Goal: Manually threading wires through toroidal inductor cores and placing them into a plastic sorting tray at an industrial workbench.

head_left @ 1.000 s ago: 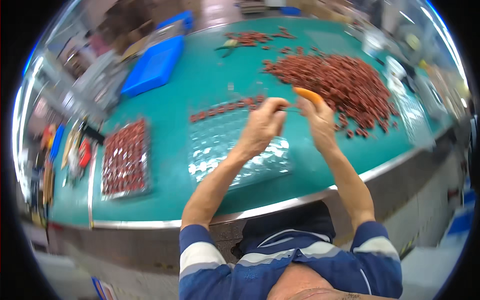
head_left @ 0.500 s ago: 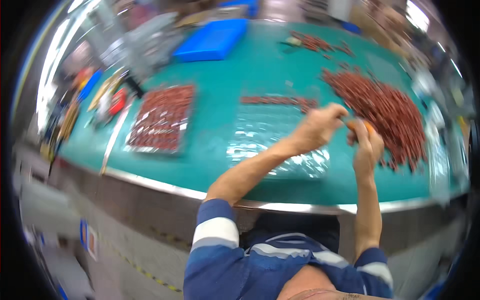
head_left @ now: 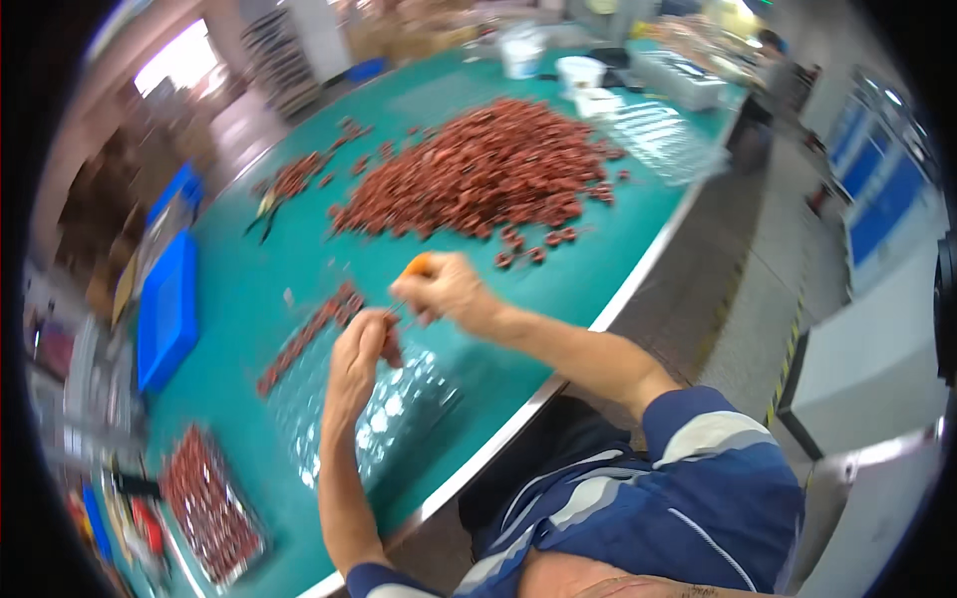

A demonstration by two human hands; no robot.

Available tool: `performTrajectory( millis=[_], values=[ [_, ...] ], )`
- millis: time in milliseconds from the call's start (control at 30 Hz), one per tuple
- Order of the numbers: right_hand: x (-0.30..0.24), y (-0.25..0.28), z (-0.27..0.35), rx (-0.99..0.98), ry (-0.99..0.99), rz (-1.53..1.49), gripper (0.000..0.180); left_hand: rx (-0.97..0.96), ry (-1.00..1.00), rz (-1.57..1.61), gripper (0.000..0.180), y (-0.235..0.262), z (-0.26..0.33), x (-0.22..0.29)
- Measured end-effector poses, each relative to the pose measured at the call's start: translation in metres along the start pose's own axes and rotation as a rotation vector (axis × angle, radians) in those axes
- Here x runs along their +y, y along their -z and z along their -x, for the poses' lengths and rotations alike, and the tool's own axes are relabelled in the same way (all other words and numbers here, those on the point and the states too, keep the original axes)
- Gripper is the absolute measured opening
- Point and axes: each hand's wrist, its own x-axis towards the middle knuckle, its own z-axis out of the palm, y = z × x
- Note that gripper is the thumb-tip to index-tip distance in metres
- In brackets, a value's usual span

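Your right hand (head_left: 449, 291) is clamped on the orange handle (head_left: 419, 265), fingers wrapped round it, just above the near side of the big heap of red parts (head_left: 488, 174). Your left hand (head_left: 357, 357) sits close beside it, to the left and nearer you, fingers curled in; whether they pinch a part I cannot tell (blur hides the tips). Under that hand lies the clear tray (head_left: 384, 424), with red pieces (head_left: 299, 344) along its far-left edge and the nearer area glossy and bare.

With your hands this close, a slip of the handle could jab your left fingers, most likely from a loose hold or a sideways push. Your left forearm crosses the tray, so a low elbow might drag it and jolt those pieces out. The filled tray (head_left: 211, 508), near left, looks safely apart.
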Motion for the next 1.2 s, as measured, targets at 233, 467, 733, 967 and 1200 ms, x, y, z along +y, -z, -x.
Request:
performTrajectory(
  millis=[233,467,733,967,1200],
  values=[
    [0.001,0.015,0.005,-0.093,0.071,-0.174,0.026,-0.027,-0.099,0.044,0.029,-0.019,-0.003,0.018],
    [-0.004,0.001,0.019,0.019,0.216,-0.14,0.024,0.149,-0.126,0.246,0.027,-0.036,0.002,0.022],
    [-0.01,-0.008,0.025,0.159,0.308,-0.062,0.031,0.197,-0.117,0.394,0.019,-0.037,0.001,0.024],
    [0.009,-0.001,0.029,0.085,0.17,0.034,0.033,0.276,-0.142,-0.139,0.019,-0.041,-0.011,0.004],
    [0.012,-0.015,0.011,-0.117,-0.109,-0.142,0.02,0.217,-0.057,-0.438,0.026,-0.017,0.007,0.013]
  ],
)
